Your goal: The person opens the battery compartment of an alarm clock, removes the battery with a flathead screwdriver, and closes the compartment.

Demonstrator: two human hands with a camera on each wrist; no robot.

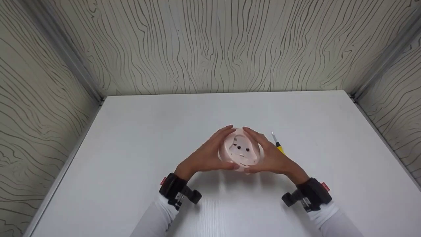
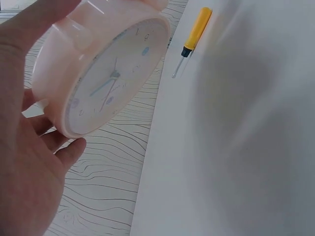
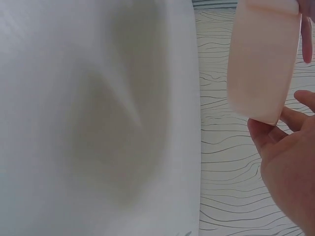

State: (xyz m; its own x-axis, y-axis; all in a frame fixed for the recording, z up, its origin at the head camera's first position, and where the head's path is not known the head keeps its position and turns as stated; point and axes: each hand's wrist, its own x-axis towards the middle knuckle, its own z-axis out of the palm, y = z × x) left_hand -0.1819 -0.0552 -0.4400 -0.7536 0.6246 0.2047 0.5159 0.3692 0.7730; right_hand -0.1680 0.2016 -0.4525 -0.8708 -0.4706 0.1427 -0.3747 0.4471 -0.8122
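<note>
A round pale pink alarm clock (image 1: 242, 149) is held up over the white table between both hands. My left hand (image 1: 209, 154) grips its left side, thumb at the near edge and fingers round the far edge. On the opposite side my right hand (image 1: 272, 157) grips it the same way. The clock's back, with several dark holes, faces up toward the head camera. In the left wrist view the dial of the clock (image 2: 115, 78) shows its hands, turned toward the table. Only the smooth side of the clock (image 3: 263, 61) appears in the right wrist view.
A screwdriver (image 2: 196, 32) with a yellow handle lies on the white table (image 1: 158, 131), just beyond my right hand; part of its handle is hidden in the head view. Wood-grain patterned walls (image 1: 210, 46) enclose the back and sides.
</note>
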